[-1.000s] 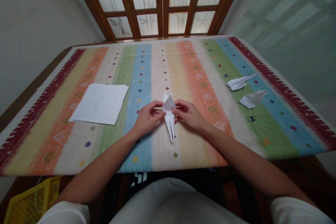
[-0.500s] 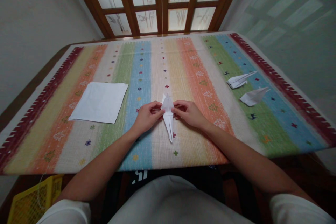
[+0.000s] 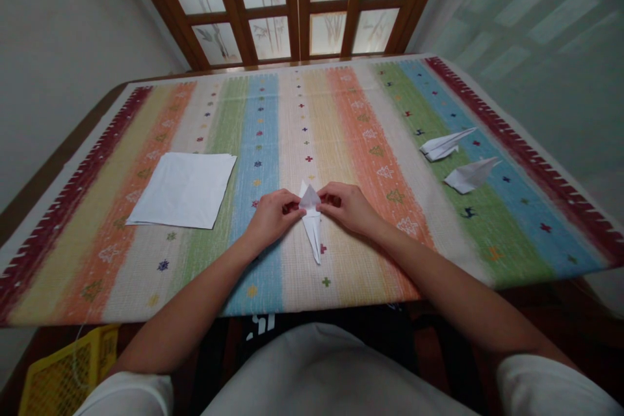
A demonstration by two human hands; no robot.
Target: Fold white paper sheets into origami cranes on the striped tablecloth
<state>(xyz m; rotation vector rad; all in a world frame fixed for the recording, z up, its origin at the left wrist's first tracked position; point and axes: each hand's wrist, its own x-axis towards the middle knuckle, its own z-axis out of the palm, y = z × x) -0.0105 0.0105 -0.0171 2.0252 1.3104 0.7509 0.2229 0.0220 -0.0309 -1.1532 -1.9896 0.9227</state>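
Note:
A narrow white folded paper (image 3: 312, 234) lies on the striped tablecloth in front of me, its split pointed end toward my body. My left hand (image 3: 274, 214) pinches its left edge between thumb and fingers. On the opposite edge, my right hand (image 3: 348, 208) grips it the same way. The upper flap between my thumbs is tilted up and looks greyer than the rest. Behind that flap, another white tip points away from me.
A stack of white paper sheets (image 3: 182, 190) lies to the left. Two folded paper figures, one farther (image 3: 443, 145) and one nearer (image 3: 470, 175), stand at the right. The striped tablecloth (image 3: 312, 286) covers the table. A yellow basket (image 3: 68, 374) is below the near left edge.
The upper flap of the folded paper has come down toward me and looks shorter, with more of the tip behind it showing. Both hands keep hold at the sides.

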